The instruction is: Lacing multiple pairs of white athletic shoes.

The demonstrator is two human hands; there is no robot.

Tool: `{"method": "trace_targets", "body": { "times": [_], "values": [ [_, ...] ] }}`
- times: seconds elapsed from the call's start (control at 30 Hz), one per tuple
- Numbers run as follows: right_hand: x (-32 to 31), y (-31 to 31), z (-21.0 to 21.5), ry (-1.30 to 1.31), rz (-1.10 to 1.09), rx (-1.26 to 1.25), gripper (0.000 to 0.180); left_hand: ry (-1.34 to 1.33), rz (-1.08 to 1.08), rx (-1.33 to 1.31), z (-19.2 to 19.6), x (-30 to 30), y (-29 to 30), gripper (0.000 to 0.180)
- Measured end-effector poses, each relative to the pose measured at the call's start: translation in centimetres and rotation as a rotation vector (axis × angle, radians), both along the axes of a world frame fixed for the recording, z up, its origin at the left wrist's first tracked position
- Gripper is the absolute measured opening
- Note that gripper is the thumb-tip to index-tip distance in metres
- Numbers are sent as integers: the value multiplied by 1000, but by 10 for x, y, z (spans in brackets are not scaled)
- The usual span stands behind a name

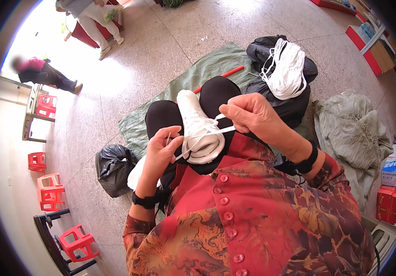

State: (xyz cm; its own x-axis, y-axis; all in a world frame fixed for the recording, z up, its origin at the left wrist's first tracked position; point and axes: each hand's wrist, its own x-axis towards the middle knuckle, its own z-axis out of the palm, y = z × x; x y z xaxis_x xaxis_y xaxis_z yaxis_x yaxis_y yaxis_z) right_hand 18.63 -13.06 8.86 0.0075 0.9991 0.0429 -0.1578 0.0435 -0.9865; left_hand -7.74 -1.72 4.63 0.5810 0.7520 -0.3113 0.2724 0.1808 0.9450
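Observation:
A white lace-up shoe (190,106) lies in my lap between my knees, its toe pointing away from me and its opening toward me. My right hand (255,117) is closed on a white shoelace (228,130), pulled out to the right of the shoe. On the left, my left hand (160,149) pinches the other stretch of lace near the shoe's opening. A thin, shiny sliver shows by its fingers, too small to name. The lace crosses above the tongue. Part of another white thing (136,175) shows beside my left forearm.
A bundle of white laces (285,69) rests on black plastic bags (294,108) at the right. Under my legs spreads a green sheet (189,69) with a red rod (232,71). A tied black bag (115,170) sits left. Red stools (76,241) line the left wall; two people stand far left.

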Motion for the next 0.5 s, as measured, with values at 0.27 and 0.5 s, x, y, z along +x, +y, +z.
{"method": "trace_targets", "body": {
  "times": [0.27, 0.5],
  "values": [
    [-6, 5, -16, 20, -30, -13, 38, 349, -405, 565, 4, 25, 29, 11],
    [17, -8, -15, 45, -104, -39, 39, 379, -271, 1066, -12, 27, 11, 9]
  ]
}}
